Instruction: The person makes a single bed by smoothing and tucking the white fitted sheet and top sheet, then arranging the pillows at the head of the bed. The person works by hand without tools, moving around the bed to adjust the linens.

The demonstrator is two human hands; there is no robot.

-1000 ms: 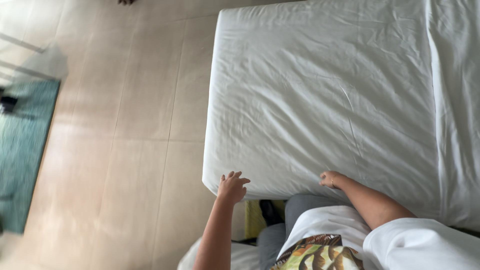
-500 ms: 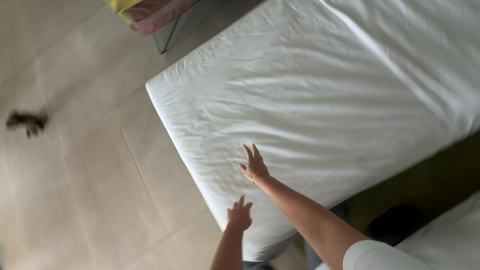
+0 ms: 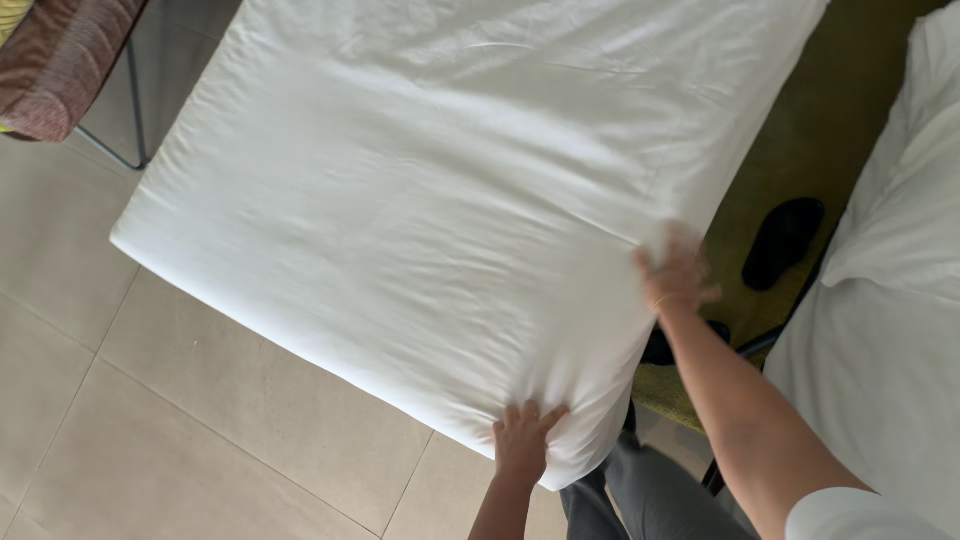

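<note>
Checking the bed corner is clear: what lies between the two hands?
In the head view, only the white sheet over the mattress corner lies between the left hand and the right hand. Both hands press on it; nothing else sits there.

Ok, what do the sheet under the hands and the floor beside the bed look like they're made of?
The white sheet looks like thin woven fabric, cotton or a blend, matte; it shows fine creases and bunches where the left hand presses the corner and the right hand the edge. The floor looks like large beige ceramic or stone tiles, smooth with a soft sheen and thin grout lines.
</note>
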